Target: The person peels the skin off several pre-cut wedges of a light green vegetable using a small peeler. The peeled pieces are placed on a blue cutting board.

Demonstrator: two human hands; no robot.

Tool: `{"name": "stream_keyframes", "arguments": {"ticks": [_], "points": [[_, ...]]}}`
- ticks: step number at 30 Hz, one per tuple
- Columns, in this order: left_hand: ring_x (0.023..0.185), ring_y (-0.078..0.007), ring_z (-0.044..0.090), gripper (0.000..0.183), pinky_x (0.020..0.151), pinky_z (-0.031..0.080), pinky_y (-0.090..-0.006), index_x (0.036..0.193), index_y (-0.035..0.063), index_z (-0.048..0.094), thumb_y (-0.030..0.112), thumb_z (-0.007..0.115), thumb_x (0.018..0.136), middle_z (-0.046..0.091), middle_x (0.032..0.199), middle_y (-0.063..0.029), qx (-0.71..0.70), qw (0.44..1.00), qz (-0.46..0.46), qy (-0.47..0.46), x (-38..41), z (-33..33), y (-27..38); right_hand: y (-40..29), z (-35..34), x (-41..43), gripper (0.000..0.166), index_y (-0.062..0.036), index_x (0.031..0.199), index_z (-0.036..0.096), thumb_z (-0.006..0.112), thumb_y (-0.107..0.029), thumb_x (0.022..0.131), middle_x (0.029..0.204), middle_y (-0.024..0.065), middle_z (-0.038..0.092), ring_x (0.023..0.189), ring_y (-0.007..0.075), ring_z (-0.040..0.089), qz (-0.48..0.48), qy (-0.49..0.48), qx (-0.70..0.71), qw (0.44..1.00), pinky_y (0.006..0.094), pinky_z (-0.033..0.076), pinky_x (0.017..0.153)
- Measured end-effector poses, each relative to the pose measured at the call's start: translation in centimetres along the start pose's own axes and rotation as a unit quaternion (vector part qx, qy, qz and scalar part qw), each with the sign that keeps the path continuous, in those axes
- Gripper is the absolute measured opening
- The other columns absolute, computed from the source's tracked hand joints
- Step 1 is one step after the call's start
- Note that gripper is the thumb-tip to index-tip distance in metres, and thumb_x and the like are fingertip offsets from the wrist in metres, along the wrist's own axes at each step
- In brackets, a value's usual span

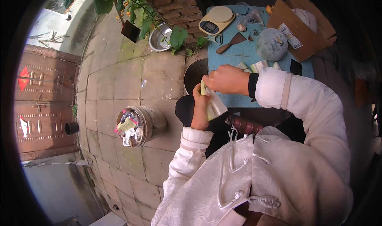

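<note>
A long piece of pale winter melon with green rind (215, 104) is gripped in my left hand (200, 108), beside the table's near left corner. My right hand (227, 79) is closed at the upper end of the piece; whether it holds a tool is hidden by its fingers. More cut melon pieces (259, 65) lie on the blue table (237, 100) just beyond my right wrist. Behind them sits a round grey-green melon or gourd (272, 44). A dark metal pot (195, 77) stands below and left of my hands, at the table's left side.
The table also bears a kitchen scale (217, 19), a scraper (231, 43), a green-handled peeler (215, 39), garlic (241, 26), a dark blade (296, 67) and an open cardboard box (298, 32). A bucket of rubbish (143, 126) and a metal basin (160, 37) stand on the paving.
</note>
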State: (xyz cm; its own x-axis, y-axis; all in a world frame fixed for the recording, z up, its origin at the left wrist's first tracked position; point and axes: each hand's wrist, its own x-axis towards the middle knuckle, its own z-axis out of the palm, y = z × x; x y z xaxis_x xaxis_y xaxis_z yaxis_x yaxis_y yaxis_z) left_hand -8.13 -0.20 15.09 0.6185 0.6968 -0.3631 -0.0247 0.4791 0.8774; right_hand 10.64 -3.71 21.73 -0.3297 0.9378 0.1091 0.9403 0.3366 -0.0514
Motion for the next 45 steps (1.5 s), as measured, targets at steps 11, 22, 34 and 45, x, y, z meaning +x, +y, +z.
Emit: {"name": "stream_keyframes", "arguments": {"ticks": [11, 22, 34, 45], "points": [[0.125, -0.0426, 0.055, 0.075, 0.104, 0.042, -0.0688, 0.152, 0.0203, 0.039, 0.057, 0.06, 0.089, 0.053, 0.139, -0.021, -0.432, 0.882, -0.076, -0.174, -2.3, -1.4, 1.2, 0.6, -3.9, -1.3, 0.017, 0.0015, 0.104, 0.053, 0.054, -0.002, 0.087, 0.076, 0.0171, 0.065, 0.071, 0.0373, 0.069, 0.141, 0.202, 0.157, 0.956, 0.045, 0.055, 0.057], [0.112, -0.0387, 0.061, 0.076, 0.096, 0.052, -0.0583, 0.146, 0.0069, 0.042, 0.048, 0.064, 0.086, 0.058, 0.128, -0.0216, -0.322, 0.931, -0.031, -0.169, -3.1, 0.5, 1.9, -2.9, -4.0, -2.6, 0.02, -0.0074, 0.101, 0.056, 0.064, -0.013, 0.084, 0.08, 0.01, 0.064, 0.068, 0.0305, 0.07, 0.168, 0.15, 0.074, 0.971, 0.0401, 0.056, 0.055], [0.095, -0.034, 0.064, 0.064, 0.083, 0.054, -0.0474, 0.129, 0.0007, 0.052, 0.049, 0.06, 0.088, 0.061, 0.111, -0.0174, -0.23, 0.954, -0.01, -0.192, -3.5, 1.6, 3.2, -3.8, -1.7, -3.4, 0.015, -0.004, 0.1, 0.055, 0.062, -0.016, 0.093, 0.078, 0.0211, 0.067, 0.072, 0.0402, 0.068, 0.236, 0.138, 0.23, 0.934, 0.0478, 0.054, 0.056], [0.089, -0.0336, 0.061, 0.067, 0.079, 0.049, -0.0476, 0.127, 0.0035, 0.052, 0.052, 0.062, 0.083, 0.057, 0.109, -0.0171, -0.239, 0.949, -0.052, -0.197, -4.5, 1.5, 2.6, -3.5, -1.5, -4.8, 0.022, 0.001, 0.099, 0.062, 0.054, -0.02, 0.1, 0.086, 0.0274, 0.068, 0.086, 0.0473, 0.065, 0.25, 0.044, 0.428, 0.867, 0.0536, 0.05, 0.076]]}}
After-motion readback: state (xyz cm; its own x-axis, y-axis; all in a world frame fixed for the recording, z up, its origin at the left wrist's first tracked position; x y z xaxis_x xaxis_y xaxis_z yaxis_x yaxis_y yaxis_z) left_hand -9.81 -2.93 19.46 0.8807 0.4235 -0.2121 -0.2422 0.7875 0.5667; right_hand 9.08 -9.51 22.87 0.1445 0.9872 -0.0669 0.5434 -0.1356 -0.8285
